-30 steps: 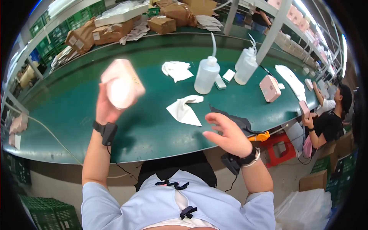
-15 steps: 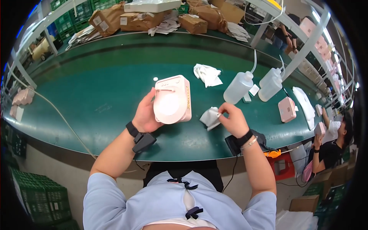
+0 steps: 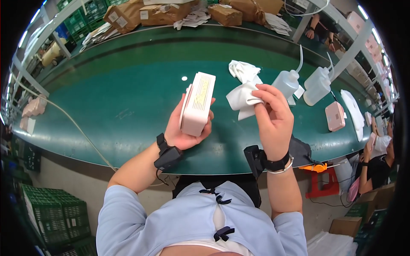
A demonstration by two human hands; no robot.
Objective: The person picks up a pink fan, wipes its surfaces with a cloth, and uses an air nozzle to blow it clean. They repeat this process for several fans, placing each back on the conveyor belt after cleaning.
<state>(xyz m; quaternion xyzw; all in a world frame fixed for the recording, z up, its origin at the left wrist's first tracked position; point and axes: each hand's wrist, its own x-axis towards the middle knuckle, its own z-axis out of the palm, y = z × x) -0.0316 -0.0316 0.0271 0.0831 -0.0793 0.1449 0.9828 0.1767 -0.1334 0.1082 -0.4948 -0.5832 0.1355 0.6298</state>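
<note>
My left hand is closed around a pale pink box-shaped device and holds it up over the green table. The device is turned edge-on, so its side with slots and a yellowish mark faces me; its round front disc is mostly turned away. To the right, my right hand pinches a white cloth that hangs from the fingertips, apart from the device. Just behind it a second crumpled white cloth lies on the table. Two translucent squeeze bottles with bent spouts stand beyond my right hand.
Another pink device and a folded white cloth lie at the right. Wrapped parcels line the back ledge. A pale cable crosses the left side. Green crates stand on the floor. Other people work at the right and far right.
My left hand has turned the device from its front face to its slotted side. My right hand has lifted the small cloth off the table, up and to the right.
</note>
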